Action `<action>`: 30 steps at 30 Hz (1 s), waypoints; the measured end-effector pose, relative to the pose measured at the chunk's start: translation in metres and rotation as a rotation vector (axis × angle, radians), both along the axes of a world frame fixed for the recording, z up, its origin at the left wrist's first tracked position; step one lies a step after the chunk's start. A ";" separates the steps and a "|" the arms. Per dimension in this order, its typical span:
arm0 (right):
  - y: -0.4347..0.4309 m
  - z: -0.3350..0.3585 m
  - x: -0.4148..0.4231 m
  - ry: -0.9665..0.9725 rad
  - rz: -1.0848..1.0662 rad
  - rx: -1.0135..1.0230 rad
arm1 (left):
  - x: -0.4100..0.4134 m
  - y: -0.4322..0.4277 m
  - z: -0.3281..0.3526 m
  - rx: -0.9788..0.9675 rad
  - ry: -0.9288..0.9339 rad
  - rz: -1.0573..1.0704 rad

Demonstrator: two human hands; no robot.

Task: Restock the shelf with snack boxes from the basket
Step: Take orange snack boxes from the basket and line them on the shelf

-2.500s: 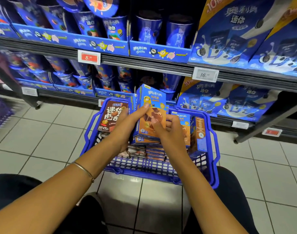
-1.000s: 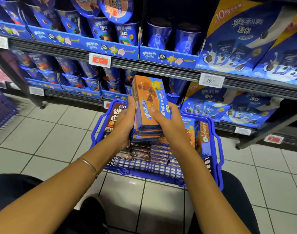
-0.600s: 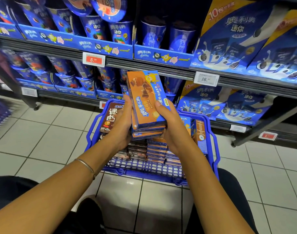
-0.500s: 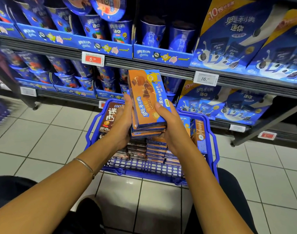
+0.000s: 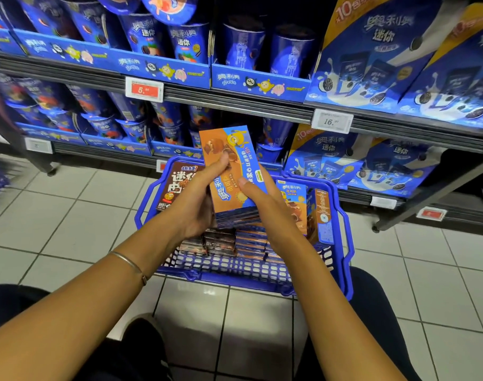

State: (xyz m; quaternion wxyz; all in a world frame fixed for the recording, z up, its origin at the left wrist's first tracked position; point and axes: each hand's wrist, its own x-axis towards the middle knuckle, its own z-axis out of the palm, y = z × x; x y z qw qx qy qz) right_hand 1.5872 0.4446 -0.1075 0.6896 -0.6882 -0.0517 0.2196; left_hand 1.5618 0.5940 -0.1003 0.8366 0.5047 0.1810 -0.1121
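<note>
Head view, frame centre: left hand (image 5: 195, 200) and right hand (image 5: 266, 206) grip a stack of orange-and-blue cardboard snack boxes (image 5: 230, 174) from both sides, thumbs curled over its top. This likely keeps it square above the blue plastic basket (image 5: 235, 266), below the grey metal shelf (image 5: 235, 101).

The left grip (image 5: 196, 199) and the right grip (image 5: 265, 207) held a small stack of orange-and-blue snack boxes (image 5: 232, 174) between them, both thumbs lying on the top box's face, above the blue basket (image 5: 235, 266) on the tiled floor (image 5: 70, 215). More boxes lay stacked in the basket, and a brown box (image 5: 177, 182) stood at its far left. Beyond, the shelf (image 5: 235, 101) carried blue cups (image 5: 185, 39) and large blue bags (image 5: 372, 50), and a red price tag (image 5: 144, 89) sat on its edge.
</note>
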 end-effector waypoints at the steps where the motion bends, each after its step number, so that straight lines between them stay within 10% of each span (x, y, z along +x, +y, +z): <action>1: -0.002 -0.001 0.001 0.008 0.018 0.002 | 0.001 0.000 -0.001 -0.002 -0.002 0.014; 6: -0.035 -0.016 0.019 0.039 -0.205 -0.026 | 0.006 -0.001 -0.001 -0.059 -0.029 0.105; 10: -0.092 -0.054 0.041 -0.181 -0.510 -0.646 | 0.009 -0.002 0.000 -0.064 -0.047 0.095; 15: -0.127 -0.090 0.045 -0.199 -0.313 -1.294 | 0.011 -0.005 -0.001 -0.035 -0.053 0.069; 30: -0.111 -0.085 0.040 -0.345 -0.533 -1.164 | 0.010 -0.010 -0.004 -0.005 0.003 0.024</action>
